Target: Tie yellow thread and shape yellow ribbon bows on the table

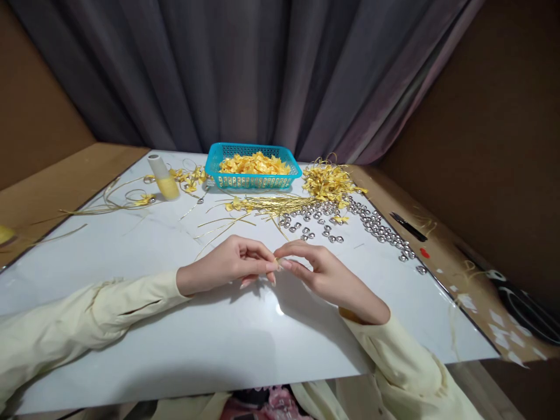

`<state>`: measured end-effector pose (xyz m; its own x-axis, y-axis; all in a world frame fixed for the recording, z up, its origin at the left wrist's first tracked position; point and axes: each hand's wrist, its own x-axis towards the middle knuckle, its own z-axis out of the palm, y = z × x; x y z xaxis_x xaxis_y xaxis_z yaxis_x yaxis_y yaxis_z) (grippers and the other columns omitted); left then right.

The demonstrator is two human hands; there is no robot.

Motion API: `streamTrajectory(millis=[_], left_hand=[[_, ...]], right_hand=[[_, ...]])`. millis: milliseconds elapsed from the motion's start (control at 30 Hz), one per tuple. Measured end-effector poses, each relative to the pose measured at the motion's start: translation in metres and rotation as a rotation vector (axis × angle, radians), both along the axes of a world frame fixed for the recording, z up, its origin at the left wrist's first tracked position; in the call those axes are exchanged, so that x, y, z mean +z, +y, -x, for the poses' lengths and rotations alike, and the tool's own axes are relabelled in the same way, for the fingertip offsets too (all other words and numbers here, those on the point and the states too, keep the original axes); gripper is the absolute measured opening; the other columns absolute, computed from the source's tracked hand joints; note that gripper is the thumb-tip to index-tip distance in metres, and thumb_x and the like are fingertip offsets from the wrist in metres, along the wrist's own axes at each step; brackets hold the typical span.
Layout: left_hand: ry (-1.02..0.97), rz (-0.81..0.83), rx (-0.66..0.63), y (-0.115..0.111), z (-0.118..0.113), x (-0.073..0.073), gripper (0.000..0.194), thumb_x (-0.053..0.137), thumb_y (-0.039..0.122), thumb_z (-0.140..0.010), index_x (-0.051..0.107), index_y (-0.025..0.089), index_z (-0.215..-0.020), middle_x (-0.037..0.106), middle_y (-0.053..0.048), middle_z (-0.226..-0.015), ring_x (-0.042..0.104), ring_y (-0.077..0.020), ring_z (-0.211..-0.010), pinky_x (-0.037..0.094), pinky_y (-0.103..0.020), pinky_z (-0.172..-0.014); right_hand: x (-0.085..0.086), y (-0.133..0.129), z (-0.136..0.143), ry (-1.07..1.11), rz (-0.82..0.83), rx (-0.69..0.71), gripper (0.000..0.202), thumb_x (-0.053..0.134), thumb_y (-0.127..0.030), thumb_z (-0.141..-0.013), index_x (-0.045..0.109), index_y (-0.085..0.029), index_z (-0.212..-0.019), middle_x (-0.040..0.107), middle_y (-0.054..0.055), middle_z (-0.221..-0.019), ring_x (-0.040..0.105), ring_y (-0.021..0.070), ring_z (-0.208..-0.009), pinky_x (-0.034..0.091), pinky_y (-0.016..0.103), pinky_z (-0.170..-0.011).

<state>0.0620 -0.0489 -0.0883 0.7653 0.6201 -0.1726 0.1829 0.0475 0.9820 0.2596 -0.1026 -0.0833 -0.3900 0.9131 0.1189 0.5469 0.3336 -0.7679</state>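
My left hand (234, 262) and my right hand (319, 271) meet fingertip to fingertip above the white board. Both pinch one small pale-yellow piece (279, 262), mostly hidden by the fingers, so its shape cannot be made out. Beyond the hands lies a bundle of gold cords (280, 203) with yellow bows at its left end. Many silver rings or beads (378, 226) are scattered to the right of it. A blue basket (251, 182) holding yellow bows (256, 164) stands at the back. A heap of yellow bows with cords (328, 182) lies right of the basket.
A thread spool (164, 178) stands at the back left, near loose gold cords (109, 204) and bows. On the brown right edge lie a black tool (409, 226), a red bit (424, 252), paper scraps (499, 326) and black-handled scissors (529, 309). A grey curtain (245, 70) hangs behind.
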Motion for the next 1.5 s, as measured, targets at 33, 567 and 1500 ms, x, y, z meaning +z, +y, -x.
streamTrajectory(millis=[33, 567, 1500], left_hand=[[0.010, -0.001, -0.001, 0.000, 0.000, 0.000, 0.022, 0.065, 0.032, -0.081, 0.069, 0.011, -0.081, 0.072, -0.006, -0.074, 0.043, -0.0039, -0.043, 0.034, -0.019, -0.045], [0.063, 0.048, 0.118, 0.001, -0.003, 0.000, 0.019, 0.066, 0.032, -0.076, 0.065, 0.013, -0.074, 0.065, -0.001, -0.068, 0.037, -0.0042, -0.044, 0.029, -0.020, -0.046], [0.051, 0.283, 0.219, 0.002, -0.003, -0.002, 0.019, 0.060, 0.028, -0.080, 0.064, 0.014, -0.068, 0.041, 0.007, -0.043, 0.027, -0.0049, -0.039, 0.019, -0.020, -0.040]], right_hand=[[0.000, 0.000, 0.001, -0.001, -0.009, -0.010, 0.016, 0.051, -0.019, -0.093, 0.067, -0.020, -0.093, 0.069, 0.004, -0.099, 0.062, 0.0170, -0.093, 0.047, 0.031, -0.083], [-0.011, 0.001, 0.004, -0.154, -0.306, -0.020, 0.014, 0.045, -0.011, -0.091, 0.056, -0.017, -0.084, 0.063, 0.003, -0.081, 0.054, 0.0165, -0.079, 0.035, 0.032, -0.078], [-0.021, -0.001, 0.010, -0.333, -0.537, -0.027, 0.017, 0.039, -0.011, -0.092, 0.055, -0.015, -0.086, 0.062, 0.009, -0.086, 0.053, 0.0201, -0.082, 0.036, 0.034, -0.076]])
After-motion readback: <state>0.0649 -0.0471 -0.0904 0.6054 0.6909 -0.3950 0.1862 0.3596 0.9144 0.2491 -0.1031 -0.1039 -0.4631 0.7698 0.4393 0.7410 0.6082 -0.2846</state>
